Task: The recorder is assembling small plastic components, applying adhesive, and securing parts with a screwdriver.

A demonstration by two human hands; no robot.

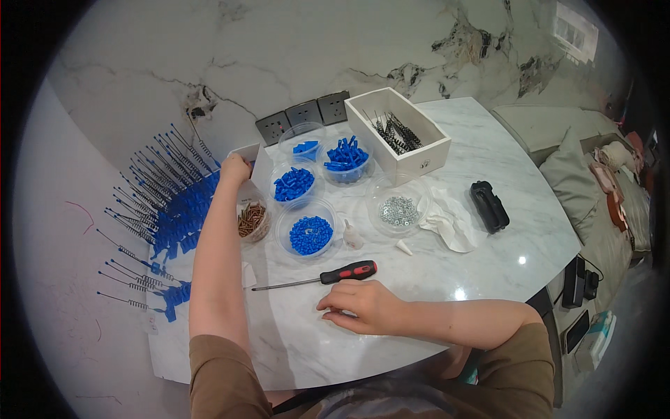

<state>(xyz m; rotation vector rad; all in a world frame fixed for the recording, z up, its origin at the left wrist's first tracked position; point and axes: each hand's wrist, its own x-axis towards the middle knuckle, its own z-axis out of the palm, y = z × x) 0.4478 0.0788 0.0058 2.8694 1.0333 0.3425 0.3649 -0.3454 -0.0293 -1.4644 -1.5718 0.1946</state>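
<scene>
Marbled bench (502, 160), left hand (236, 169) at far-left corner's white box (262, 167), can't tell its grip, right hand (366, 307) loosely apart, and one forearm (220, 265) bump could spill those screws (250, 221).

Light fairly bright, even. Two glare spots on tabletop (419, 279); pale reflection high on wall (314, 49), right. Soft shadow beside left forearm (219, 258). Right hand (364, 307) crisp; picture edges fisheye-bowed, rim black.

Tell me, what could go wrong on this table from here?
The left forearm passes close beside the tub of brownish screws and might tip it.

It also lies near the blue pieces with springs, so it could snag them.

The right hand is near the screwdriver and might nudge it.
</scene>
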